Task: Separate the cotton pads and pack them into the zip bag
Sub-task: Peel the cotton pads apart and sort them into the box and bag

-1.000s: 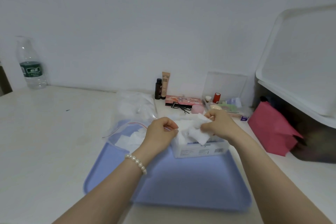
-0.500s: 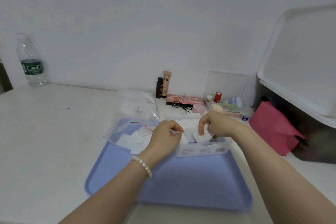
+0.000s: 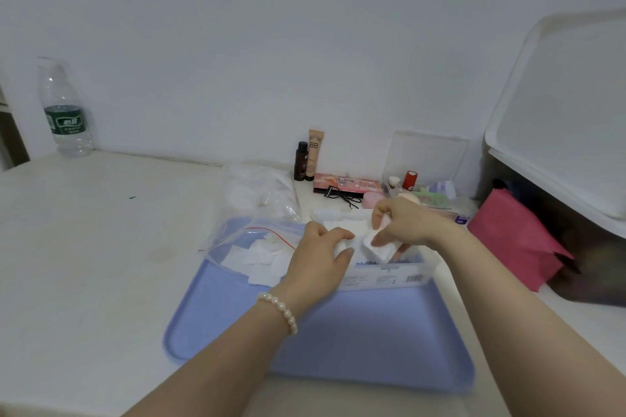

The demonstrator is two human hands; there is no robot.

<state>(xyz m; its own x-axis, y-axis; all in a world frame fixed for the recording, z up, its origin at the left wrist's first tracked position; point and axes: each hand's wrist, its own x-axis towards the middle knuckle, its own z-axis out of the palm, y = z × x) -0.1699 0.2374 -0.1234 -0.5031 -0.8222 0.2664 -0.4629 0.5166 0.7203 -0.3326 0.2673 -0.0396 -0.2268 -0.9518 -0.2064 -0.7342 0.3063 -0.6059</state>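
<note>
White tabletop and a plain white wall are framing the scene, with a blue tray sitting near the front edge. On the tray's far end, an open box of cotton pads is standing, and the right hand is pinching a small stack of pads just above it. The left hand is curling its fingers on the pads at the box's left side, hiding most of the box's opening. Just left of it, the zip bag is lying open across the tray's corner, with several loose pads inside. Behind it, a second clear bag of white material is looking blurred. Cosmetics are crowding the wall, a water bottle is standing far left, and a pink bag is leaning at right, partly cut off by a white bin.
</note>
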